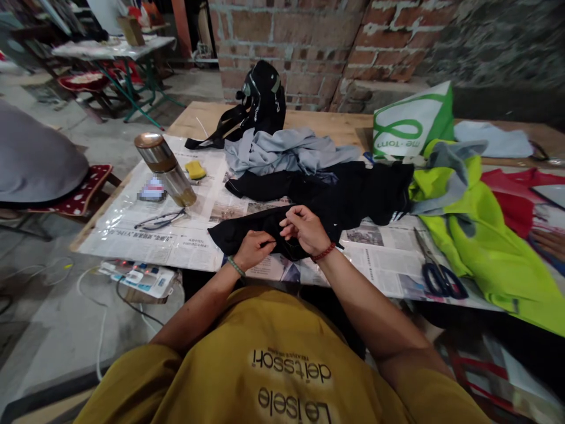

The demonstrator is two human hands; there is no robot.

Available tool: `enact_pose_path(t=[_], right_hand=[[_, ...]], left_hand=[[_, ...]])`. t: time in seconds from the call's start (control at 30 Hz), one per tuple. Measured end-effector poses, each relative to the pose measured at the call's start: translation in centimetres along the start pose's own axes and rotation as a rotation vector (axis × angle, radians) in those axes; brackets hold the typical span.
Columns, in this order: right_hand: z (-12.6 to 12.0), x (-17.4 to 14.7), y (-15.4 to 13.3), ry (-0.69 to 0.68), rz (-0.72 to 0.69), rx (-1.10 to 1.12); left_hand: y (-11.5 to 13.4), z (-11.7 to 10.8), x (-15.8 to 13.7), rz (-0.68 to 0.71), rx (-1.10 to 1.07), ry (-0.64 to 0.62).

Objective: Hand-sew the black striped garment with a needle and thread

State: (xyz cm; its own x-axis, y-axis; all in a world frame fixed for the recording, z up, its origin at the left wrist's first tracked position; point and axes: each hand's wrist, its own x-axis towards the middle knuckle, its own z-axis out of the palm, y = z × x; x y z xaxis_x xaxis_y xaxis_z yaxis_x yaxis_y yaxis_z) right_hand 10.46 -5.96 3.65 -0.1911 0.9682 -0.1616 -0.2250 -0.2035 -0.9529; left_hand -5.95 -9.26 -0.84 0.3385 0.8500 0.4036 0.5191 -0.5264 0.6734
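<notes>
A black cloth piece (232,232) lies on the newspaper in front of me, close to the table's front edge. My left hand (253,250) rests at its near side, thumb and forefinger pinched on the cloth. Just to the right and slightly higher, my right hand (305,228) is closed over the same cloth, its fingertips pressed together. Whatever the right fingers hold is too small to make out. More black clothing (348,191), with white stripes at one end, lies beyond my hands.
Navy-handled scissors (441,280) lie right, beside a neon yellow garment (483,235). To the left are a metal flask (170,174), glasses (161,219) and a yellow sponge (195,170). Grey cloth (286,150), a black bag (266,97) and a green-white bag (412,123) stand behind.
</notes>
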Motion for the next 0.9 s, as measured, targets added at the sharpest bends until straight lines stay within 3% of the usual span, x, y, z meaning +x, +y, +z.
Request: enact_pose_path(t=[0.1,0.4,0.67,0.9], right_hand=[[-0.6,0.4,-0.8,-0.026,0.046,0.073],[-3.1,0.7,-2.2,-0.006,-0.206,-0.07],[-2.9,0.2,-1.2,0.025,-0.101,0.028],[-2.8,0.0,0.0,0.02,-0.153,0.061]], left_hand=[[0.0,0.0,0.1,-0.024,-0.019,0.009],[-0.2,0.0,0.0,-0.061,-0.001,-0.005],[-0.2,-0.1,0.1,-0.046,-0.007,-0.005],[-0.1,-0.1,0.1,-0.025,-0.014,-0.003]])
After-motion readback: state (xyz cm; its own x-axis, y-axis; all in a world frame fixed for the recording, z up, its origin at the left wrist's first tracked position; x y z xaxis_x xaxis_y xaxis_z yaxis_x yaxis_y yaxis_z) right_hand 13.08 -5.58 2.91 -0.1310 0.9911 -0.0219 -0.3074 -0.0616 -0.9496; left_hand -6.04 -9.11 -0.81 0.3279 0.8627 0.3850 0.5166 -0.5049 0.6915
